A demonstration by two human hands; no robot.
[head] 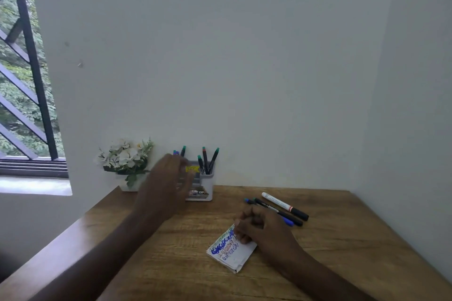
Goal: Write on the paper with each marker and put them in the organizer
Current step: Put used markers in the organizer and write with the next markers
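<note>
A small folded paper (232, 253) covered in blue, green and red scribbles lies on the wooden table (171, 264). My right hand (259, 226) rests curled on its upper right corner, fingers closed. My left hand (168, 183) is blurred, fingers spread, in front of the left side of the white organizer (204, 184) by the wall. Several markers (208, 160) stand in the organizer. Three loose markers lie right of the paper: a white one with a black cap (285, 206), a black one (281, 212) and a blue one (288, 222) partly hidden by my right hand.
A white pot of white artificial flowers (126, 161) stands left of the organizer against the wall. A window with black bars (27, 80) is at the left. Walls close the table at the back and right.
</note>
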